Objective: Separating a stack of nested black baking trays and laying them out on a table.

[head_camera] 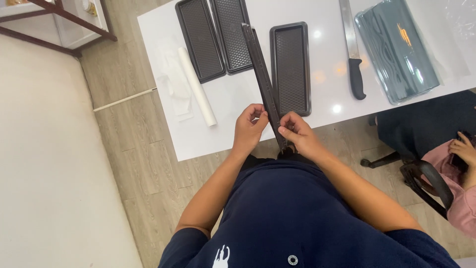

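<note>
In the head view, a thin stack of black trays (263,79) is being held on edge above the white table (233,97), its near end down at the person's waist and its far end pointing away over the tabletop. The near end is being pinched from both sides: the left hand (249,128) is being pressed against its left face with fingers curled in, and the right hand (297,135) is being closed on its right face, thumb and fingertips squeezing the edge.

Flat on the table, just right of the held stack, a single black tray (290,69) with a patterned bottom is being left lying lengthwise. Two more black trays (215,37) are lying side by side to the left, their edges touching. Further left, a white roll (197,85) is resting beside crumpled white paper (173,79). To the right, a long knife (353,54) with a black handle is lying near a grey-blue bag (396,49) wrapped in clear film.

At the right edge, another person's hand (463,149) and pink sleeve (458,198) are being seen beside a black chair (426,178).
</note>
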